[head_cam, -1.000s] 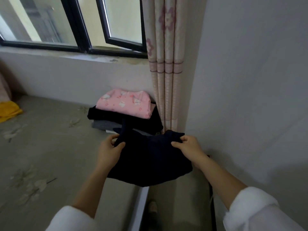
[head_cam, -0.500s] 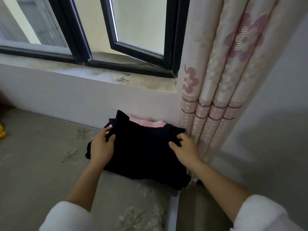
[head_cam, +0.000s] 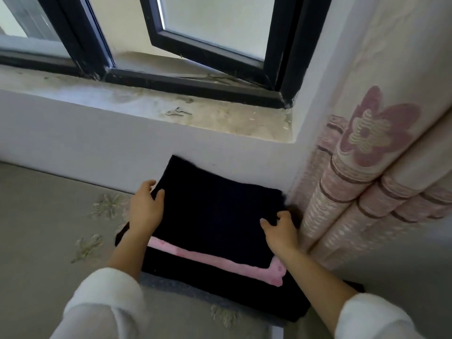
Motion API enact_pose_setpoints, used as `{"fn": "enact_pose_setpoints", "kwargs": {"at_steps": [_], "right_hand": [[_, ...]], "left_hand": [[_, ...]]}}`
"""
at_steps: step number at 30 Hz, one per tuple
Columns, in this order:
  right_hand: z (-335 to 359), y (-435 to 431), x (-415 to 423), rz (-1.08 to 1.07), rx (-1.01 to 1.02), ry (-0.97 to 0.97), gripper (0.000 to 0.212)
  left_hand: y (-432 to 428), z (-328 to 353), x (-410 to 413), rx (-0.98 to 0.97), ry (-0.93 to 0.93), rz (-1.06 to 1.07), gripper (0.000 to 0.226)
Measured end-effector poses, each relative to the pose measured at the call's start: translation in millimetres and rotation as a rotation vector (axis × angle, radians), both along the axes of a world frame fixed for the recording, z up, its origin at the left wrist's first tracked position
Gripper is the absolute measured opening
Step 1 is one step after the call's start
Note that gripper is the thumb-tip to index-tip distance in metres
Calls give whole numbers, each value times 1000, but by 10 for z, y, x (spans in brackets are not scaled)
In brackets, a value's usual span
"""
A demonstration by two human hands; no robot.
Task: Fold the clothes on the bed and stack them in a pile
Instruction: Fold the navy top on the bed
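Observation:
A folded dark navy garment (head_cam: 215, 216) lies on top of the pile against the wall under the window. My left hand (head_cam: 145, 207) grips its left edge, thumb on top and fingers curled behind. My right hand (head_cam: 281, 228) pinches its right edge near the curtain. Under it a pink folded garment (head_cam: 220, 261) shows as a strip, then a black garment (head_cam: 220, 280) and a grey one (head_cam: 186, 289) at the bottom. The pile sits on the bed (head_cam: 49, 228), which has a grey sheet with pale flowers.
A white wall and a dirty windowsill (head_cam: 195, 111) stand right behind the pile, with a black-framed window (head_cam: 210, 50) open above. A pink flowered curtain (head_cam: 367, 167) hangs at the right, touching the pile's corner. The bed edge lies at the lower right.
The navy garment has gone from held in the air in front of the pile to lying flat on the pink garment. Both hands still hold its edges, and my head has moved closer.

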State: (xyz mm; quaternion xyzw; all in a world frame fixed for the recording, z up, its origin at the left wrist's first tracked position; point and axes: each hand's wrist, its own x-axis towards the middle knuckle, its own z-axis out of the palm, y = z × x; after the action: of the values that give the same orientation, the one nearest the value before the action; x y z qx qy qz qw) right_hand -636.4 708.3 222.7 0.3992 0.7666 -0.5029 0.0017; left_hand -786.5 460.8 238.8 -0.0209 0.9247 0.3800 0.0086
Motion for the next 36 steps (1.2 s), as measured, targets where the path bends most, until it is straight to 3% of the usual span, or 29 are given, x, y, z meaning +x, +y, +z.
{"fn": "enact_pose_setpoints", "kwargs": {"at_steps": [2,4,6,7,11,15,22,25,29,36], "right_hand": [[-164,16,39,27,21,-103,59],[-243,-2,69,127,327,-97,61],[-274,-85,66,382,701,-15,62],[-301,-134,63,536,777,25,62],[-508,-191,138,884,724,-130,65],[-624,-142,228,960,678,-287,64],[-560,-113,336,1024,702,-339,66],[-432,-80,479,1053,675,-322,66],[-130,-34,660,983,611,-164,58],[280,-18,1478,943,574,-30,35]], "left_hand": [[59,-287,88,-229,-133,-68,52],[141,-498,202,-342,-91,-105,54],[248,-661,317,-419,-24,-156,55],[289,-731,377,-449,-19,-170,56],[344,-913,502,-485,-79,-154,59],[320,-977,498,-560,-172,-193,60],[352,-547,354,-694,-359,-312,61],[375,-316,525,-542,-357,-360,58],[387,-155,1103,-251,-305,-269,56],[424,56,2376,-220,-370,-343,46]]}}
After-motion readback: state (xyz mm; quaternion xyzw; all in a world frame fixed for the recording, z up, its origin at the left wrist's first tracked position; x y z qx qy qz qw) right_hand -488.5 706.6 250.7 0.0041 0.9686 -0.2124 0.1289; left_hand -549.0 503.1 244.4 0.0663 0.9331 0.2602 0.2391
